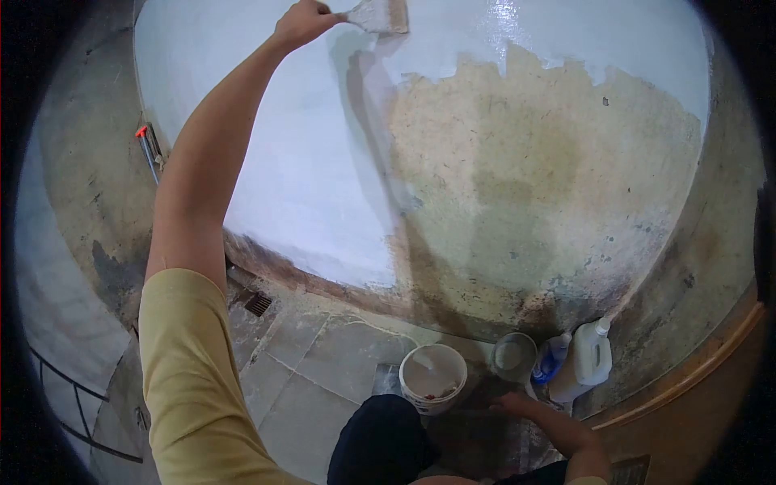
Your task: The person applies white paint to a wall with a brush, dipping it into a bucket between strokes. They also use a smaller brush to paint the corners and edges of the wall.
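High on the wall, my left hand [305,23] is closed around the handle of a wide, paint-smeared paintbrush [377,16]. Its tan right edge lies against the white-painted part of the wall [299,186]. To the right, a bare, stained beige patch [525,162] has a ragged upper border with the white. Low at the right, my right hand [511,402] hangs in shadow with loosely extended fingers and no visible object in it. It is nearest to a white bucket [411,391] holding whitish paint and a smaller round container [515,357].
A white jug [592,356] and a blue-labelled bottle [551,360] stand by the wall's foot. A floor drain [258,304] lies in the grey tiles [299,404]. An orange-tipped tool [147,149] leans at the left. Dark metal bars [77,404] show at lower left.
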A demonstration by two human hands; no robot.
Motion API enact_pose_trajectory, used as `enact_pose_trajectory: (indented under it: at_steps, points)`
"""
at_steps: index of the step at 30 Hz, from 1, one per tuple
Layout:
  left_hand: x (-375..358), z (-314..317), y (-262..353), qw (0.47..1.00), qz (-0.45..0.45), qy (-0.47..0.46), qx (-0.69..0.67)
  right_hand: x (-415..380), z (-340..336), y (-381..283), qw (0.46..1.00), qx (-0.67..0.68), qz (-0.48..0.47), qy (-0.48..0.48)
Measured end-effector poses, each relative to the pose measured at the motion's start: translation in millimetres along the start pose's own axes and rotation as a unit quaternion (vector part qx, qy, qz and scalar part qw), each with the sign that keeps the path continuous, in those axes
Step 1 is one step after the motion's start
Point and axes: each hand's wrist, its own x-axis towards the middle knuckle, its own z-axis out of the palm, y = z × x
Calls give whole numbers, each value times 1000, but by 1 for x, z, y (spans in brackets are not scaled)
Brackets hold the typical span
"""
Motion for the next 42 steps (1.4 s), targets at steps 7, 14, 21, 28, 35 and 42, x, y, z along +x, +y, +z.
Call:
enact_pose_trajectory:
  at_steps: [7, 14, 21, 28, 35, 42]
  points:
    - [-56, -13, -143, 971, -158, -1, 180, -3, 3, 14, 999, 49, -2, 0]
    - [-179, -15, -221, 959, -218, -50, 173, 11, 8, 7, 998, 55, -15, -2]
    - [-213, 73, -56, 957, 59, -279, 47, 8, -5, -4, 996, 13, -59, 70]
    - [-283, 135, 169, 795, 433, -421, -45, 0, -50, -8, 993, 1, -52, 107]
    - [-366, 142, 261, 760, 454, -454, -104, -3, -63, -14, 996, 6, 4, 84]
    - [-427, 137, 243, 834, 337, -418, -128, -1, -59, -17, 992, -49, 3, 117]
